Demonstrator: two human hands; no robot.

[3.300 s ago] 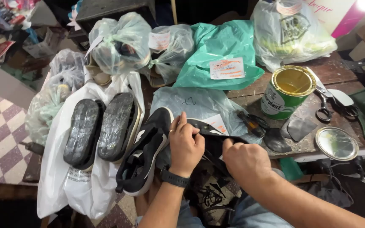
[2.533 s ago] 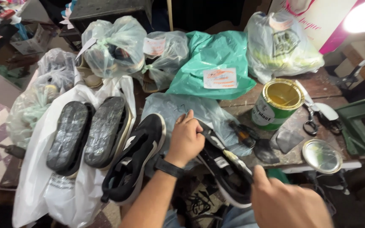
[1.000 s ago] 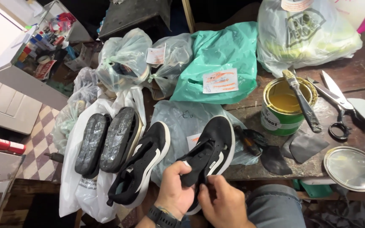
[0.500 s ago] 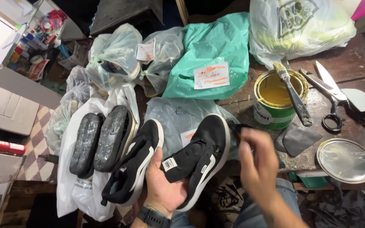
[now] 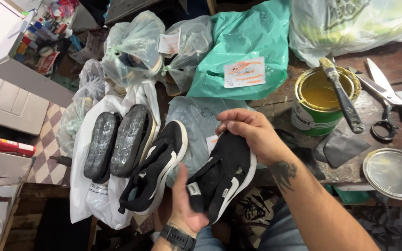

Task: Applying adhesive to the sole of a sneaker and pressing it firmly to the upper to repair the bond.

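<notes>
1. A black sneaker (image 5: 224, 179) is held above the bench edge; its long axis runs from lower left to upper right.
2. The left hand (image 5: 184, 204) is closed on its tongue end from below, and the right hand (image 5: 250, 135) is clamped over its far end.
3. The sneaker's sole is hidden; its mate (image 5: 157, 172) lies just beside it, to the left, on a white bag (image 5: 82, 195).

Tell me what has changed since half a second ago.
The right hand, then lifted off to the side, has come back and grips the toe of the black sneaker. The left hand still holds it from below. The other sneaker, the two soles on the white bag and the glue can stayed put.
</notes>
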